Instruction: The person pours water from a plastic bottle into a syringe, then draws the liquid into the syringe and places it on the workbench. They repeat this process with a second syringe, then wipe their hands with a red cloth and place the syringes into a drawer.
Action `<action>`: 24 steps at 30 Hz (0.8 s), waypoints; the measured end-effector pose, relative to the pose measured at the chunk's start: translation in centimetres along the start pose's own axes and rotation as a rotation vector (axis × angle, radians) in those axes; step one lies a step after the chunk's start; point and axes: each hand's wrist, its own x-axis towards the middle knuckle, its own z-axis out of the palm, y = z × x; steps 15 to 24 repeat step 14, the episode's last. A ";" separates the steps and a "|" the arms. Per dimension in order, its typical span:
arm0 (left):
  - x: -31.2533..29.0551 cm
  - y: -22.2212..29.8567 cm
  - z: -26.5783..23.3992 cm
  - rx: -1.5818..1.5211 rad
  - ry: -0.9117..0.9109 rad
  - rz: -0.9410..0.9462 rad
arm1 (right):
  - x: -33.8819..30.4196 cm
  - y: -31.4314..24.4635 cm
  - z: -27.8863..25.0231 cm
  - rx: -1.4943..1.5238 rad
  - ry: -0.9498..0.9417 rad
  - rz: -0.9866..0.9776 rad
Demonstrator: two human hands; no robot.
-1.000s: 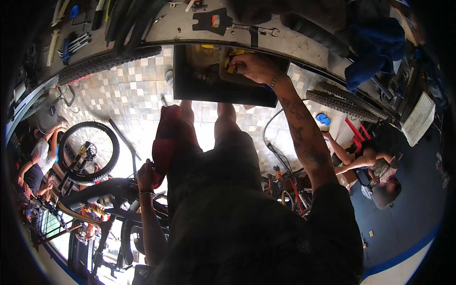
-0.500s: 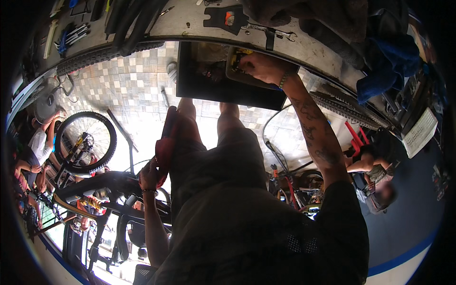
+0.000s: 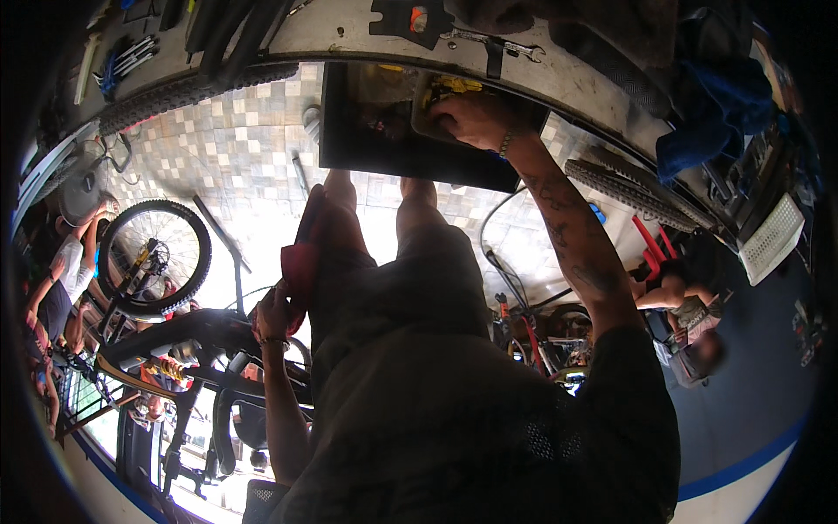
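My right hand (image 3: pixel 476 120) reaches down into a tray (image 3: pixel 421 105) inside the open black drawer (image 3: pixel 419 168) below the workbench. Its fingers are bent, with the tips hidden among the tray's contents. Small yellow things (image 3: pixel 456 86) lie in the tray just beyond the knuckles; their kind cannot be made out. By my left thigh, my left hand (image 3: pixel 272 313) is closed on a red cloth-like piece (image 3: pixel 298 278), which hangs beside a long dark shape. The dark bicycle frame (image 3: pixel 188 327) stands close to the left of that hand.
Along the bench (image 3: pixel 349 39) lie a wrench (image 3: pixel 497 44), a black flat holder (image 3: pixel 410 22) and a blue cloth (image 3: pixel 711 122). Tyres (image 3: pixel 637 196) rest below it on the right. A bicycle wheel (image 3: pixel 153 258) and people are at left; another person (image 3: pixel 690 306) sits at right.
My right hand has drawn slightly nearer and deeper into the tray, uncovering more of the yellow things. My left hand still keeps the red piece beside my thigh. The view has shifted a little.
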 end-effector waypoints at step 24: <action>-0.6 1.8 0.0 0.037 -0.027 -0.055 | 0.3 -1.8 0.1 -0.107 0.081 0.207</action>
